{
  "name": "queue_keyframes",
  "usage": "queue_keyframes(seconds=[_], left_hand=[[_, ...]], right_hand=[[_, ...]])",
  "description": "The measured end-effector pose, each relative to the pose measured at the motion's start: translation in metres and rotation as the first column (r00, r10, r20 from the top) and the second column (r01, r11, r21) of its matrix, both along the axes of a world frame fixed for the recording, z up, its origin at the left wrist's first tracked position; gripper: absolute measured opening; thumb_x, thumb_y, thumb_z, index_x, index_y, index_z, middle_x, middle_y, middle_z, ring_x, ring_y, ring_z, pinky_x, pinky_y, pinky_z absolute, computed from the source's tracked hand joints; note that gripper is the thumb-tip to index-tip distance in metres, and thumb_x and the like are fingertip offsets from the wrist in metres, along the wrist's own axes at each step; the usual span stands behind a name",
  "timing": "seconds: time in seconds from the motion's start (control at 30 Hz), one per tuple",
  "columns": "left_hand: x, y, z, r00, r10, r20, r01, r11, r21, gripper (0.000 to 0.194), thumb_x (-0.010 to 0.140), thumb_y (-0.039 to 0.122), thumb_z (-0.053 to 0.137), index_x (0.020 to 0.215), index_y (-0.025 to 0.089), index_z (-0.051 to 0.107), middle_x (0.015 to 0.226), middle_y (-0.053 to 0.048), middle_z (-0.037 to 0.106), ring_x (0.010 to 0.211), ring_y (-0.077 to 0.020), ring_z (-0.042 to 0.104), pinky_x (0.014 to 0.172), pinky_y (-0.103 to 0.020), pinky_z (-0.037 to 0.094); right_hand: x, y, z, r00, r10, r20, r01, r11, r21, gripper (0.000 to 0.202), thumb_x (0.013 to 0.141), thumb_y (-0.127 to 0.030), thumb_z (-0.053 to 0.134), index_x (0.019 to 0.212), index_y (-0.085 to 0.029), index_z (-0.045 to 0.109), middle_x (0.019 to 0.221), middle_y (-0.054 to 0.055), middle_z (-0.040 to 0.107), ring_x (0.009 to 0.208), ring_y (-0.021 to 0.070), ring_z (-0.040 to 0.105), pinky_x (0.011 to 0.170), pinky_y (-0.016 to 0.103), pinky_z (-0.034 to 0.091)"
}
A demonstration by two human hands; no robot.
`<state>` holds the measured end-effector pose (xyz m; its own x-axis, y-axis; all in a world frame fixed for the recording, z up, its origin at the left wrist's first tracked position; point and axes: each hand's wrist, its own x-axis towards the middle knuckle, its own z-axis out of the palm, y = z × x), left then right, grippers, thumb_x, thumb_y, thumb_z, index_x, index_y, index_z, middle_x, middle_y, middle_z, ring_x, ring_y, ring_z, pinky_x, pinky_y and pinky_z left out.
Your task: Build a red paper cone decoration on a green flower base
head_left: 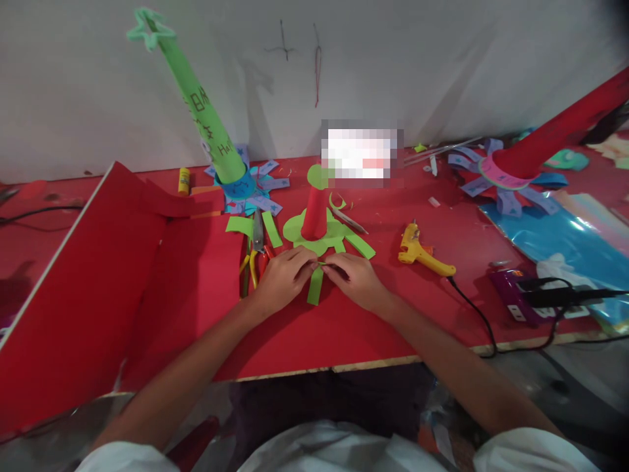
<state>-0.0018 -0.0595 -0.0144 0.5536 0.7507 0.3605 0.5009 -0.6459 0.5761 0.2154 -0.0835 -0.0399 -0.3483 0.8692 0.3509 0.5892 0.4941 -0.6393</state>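
Note:
My left hand (289, 275) and my right hand (356, 275) meet at the middle of the table, thumbs and fingertips pinched on a green paper strip (315, 286). The strip's lower end hangs toward me. Just beyond my fingers stands a small red paper cone (314, 215) with a green round top, on a green scalloped paper base (293, 231). Loose green strips lie around that base, one (360, 243) to its right and another (272, 229) to its left. Left of my left hand are pliers (258, 236) and other tools with yellow and red handles.
A yellow glue gun (426, 255) lies at right, its cord running to a purple power box (515, 298). A tall green paper cone (204, 111) stands back left, a glue stick (183, 181) near it. Red card (196, 269) covers the left. A red cone (560, 141) leans at far right.

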Motion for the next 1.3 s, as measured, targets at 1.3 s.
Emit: queue_keyframes(seconds=[1.3], left_hand=[[-0.0017,0.0022,-0.0012,0.994,-0.028,-0.102,0.019,0.996,-0.083,0.017,0.102,0.019,0.053,0.088,0.019,0.062,0.085,-0.003,0.066,0.080,-0.0171,0.063,0.071,-0.027,0.042]], right_hand=[[0.0007,-0.0018,0.0017,0.998,-0.041,0.046,0.039,0.998,0.039,0.023,0.108,-0.034,0.049,0.107,-0.023,0.070,0.099,0.006,0.080,0.088,0.0211,0.074,0.076,0.031,0.049]])
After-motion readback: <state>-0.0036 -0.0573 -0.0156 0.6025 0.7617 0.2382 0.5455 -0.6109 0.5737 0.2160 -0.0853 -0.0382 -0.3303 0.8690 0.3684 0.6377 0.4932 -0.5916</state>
